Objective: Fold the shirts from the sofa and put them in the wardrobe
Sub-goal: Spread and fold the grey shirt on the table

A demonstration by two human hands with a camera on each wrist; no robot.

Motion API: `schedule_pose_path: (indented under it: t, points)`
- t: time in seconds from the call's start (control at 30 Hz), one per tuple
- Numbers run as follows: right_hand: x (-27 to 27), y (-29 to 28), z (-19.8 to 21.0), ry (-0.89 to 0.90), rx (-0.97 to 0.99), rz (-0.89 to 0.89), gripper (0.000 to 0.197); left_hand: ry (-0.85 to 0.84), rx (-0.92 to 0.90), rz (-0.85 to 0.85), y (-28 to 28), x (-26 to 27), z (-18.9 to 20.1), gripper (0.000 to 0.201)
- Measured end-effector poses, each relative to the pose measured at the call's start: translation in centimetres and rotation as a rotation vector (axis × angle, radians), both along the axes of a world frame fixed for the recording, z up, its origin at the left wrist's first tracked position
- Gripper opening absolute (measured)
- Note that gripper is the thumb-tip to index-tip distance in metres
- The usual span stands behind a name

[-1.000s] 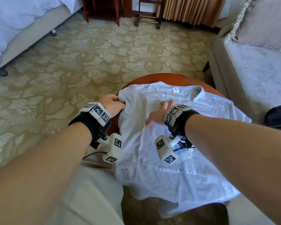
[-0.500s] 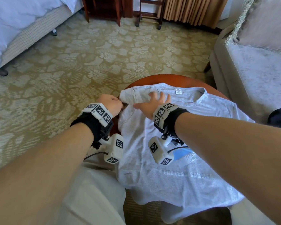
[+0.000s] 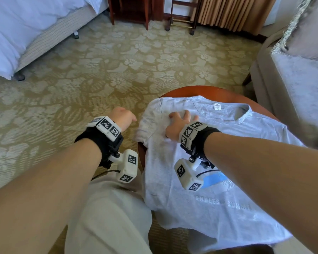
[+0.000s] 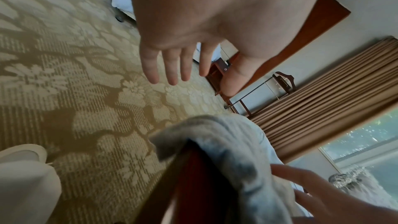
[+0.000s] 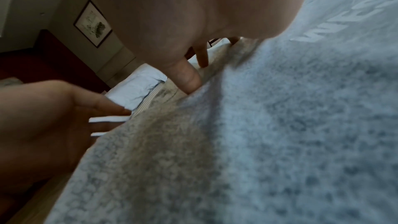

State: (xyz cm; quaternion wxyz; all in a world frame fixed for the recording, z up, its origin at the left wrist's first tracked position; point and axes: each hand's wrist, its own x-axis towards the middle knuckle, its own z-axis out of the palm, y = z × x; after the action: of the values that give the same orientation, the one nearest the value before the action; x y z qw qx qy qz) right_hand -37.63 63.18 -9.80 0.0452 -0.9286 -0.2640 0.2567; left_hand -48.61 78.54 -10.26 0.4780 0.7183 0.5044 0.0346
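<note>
We see a shirt lying spread on a round table in front of us, its collar at the far side and its hem hanging over the near edge. Our right hand rests on the shirt near its left shoulder. Our left hand is just left of the table, above the carpet, apart from the shirt. A sofa stands right of the table. A bed lies far left, curtains behind.
</note>
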Motion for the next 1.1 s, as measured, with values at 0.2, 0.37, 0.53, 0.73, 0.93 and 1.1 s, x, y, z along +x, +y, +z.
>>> schedule_pose_path:
  t: [0.2, 0.37, 0.53, 0.73, 0.93, 1.1]
  points:
    - [0.7, -0.7, 0.0, 0.131, 0.044, 0.098, 0.085, -0.007, -0.122, -0.195, -2.7, 2.3, -1.3, 0.056]
    - [1.6, -2.1, 0.2, 0.125, 0.206, 0.015, 0.086, 0.091, 0.029, -0.108, -3.7, 2.6, -1.4, 0.062]
    - [3.9, -6.2, 2.8, -0.137, 0.206, -0.293, 0.061, 0.144, 0.307, -0.249, -5.9, 3.9, 0.7, 0.069]
    - [6.8, -14.8, 4.6, -0.118, -0.124, -0.359, 0.07, 0.188, 0.357, -0.551, -12.7, 8.4, 2.1, 0.056]
    - [8.8, -19.5, 1.4, 0.014, -0.133, -0.27, 0.092, 0.409, 0.419, -0.732, -18.8, 11.7, 0.2, 0.09]
    - [11.2, -19.9, -0.5, 0.088, 0.001, -0.231, 0.088, 0.542, 0.399, -0.682, -18.3, 13.0, 0.6, 0.109]
